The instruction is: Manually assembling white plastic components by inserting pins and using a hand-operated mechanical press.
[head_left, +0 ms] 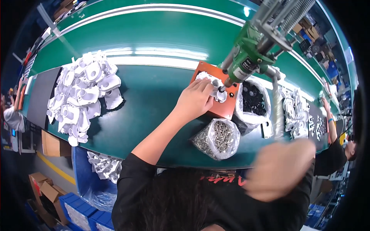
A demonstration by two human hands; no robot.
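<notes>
My left hand (195, 99) grips a white molded plastic part (208, 79) and holds it against an orange fixture plate (222, 109). Over that part stands a green machine head (244, 54) with a metal spindle, its dark tip down at the part's right end. My right hand (280, 169) is smeared by motion above the near right edge of the table; its fingers cannot be made out. Between the two hands lies a clear plastic bag of metal screws (221, 139). A white bag with small black parts (252, 101) sits right of the fixture.
A tall pile of white plastic parts (83, 90) covers the table's left side. More white parts (296, 111) lie at the right, past a wrapped upright post (277, 107). Below the near edge is a blue bin (79, 165). Other people work at far left and right.
</notes>
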